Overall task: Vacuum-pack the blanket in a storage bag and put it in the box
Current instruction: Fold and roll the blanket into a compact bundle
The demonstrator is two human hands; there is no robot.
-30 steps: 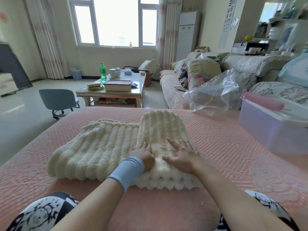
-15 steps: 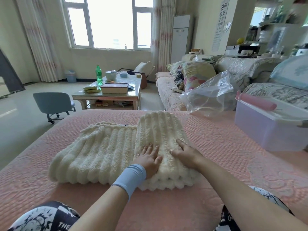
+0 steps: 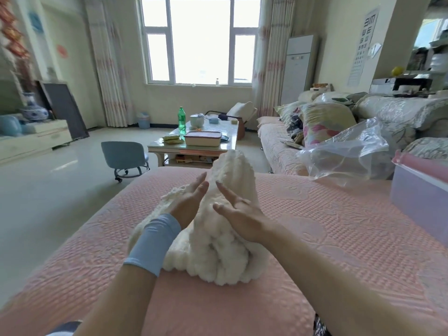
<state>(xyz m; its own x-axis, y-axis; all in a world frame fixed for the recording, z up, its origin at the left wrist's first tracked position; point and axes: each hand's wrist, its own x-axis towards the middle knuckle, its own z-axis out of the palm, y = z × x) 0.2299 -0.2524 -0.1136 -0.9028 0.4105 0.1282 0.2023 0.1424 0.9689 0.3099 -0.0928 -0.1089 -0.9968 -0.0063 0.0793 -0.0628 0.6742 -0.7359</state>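
Observation:
A cream ribbed blanket (image 3: 218, 248) lies folded in a thick bundle on the pink bed cover (image 3: 315, 238). My left hand (image 3: 189, 202), with a light blue wristband, lies flat with straight fingers on the bundle's left side. My right hand (image 3: 238, 212) presses flat on its right side, fingers spread and straight. The far end of the blanket stands raised between my fingertips. A clear plastic storage bag (image 3: 346, 154) lies crumpled at the bed's far right. A lilac plastic box (image 3: 417, 197) with a pink lid stands at the right edge.
A low table (image 3: 194, 144) with a green bottle, a tub and a lidded tray stands beyond the bed. A small blue rolling stool (image 3: 123, 156) is on the floor at left. A sofa (image 3: 278, 141) with pillows runs along the right.
The left part of the blanket has been folded over onto the right part, making a narrower, thicker bundle. Both hands have slid forward along it, and the view has tilted up.

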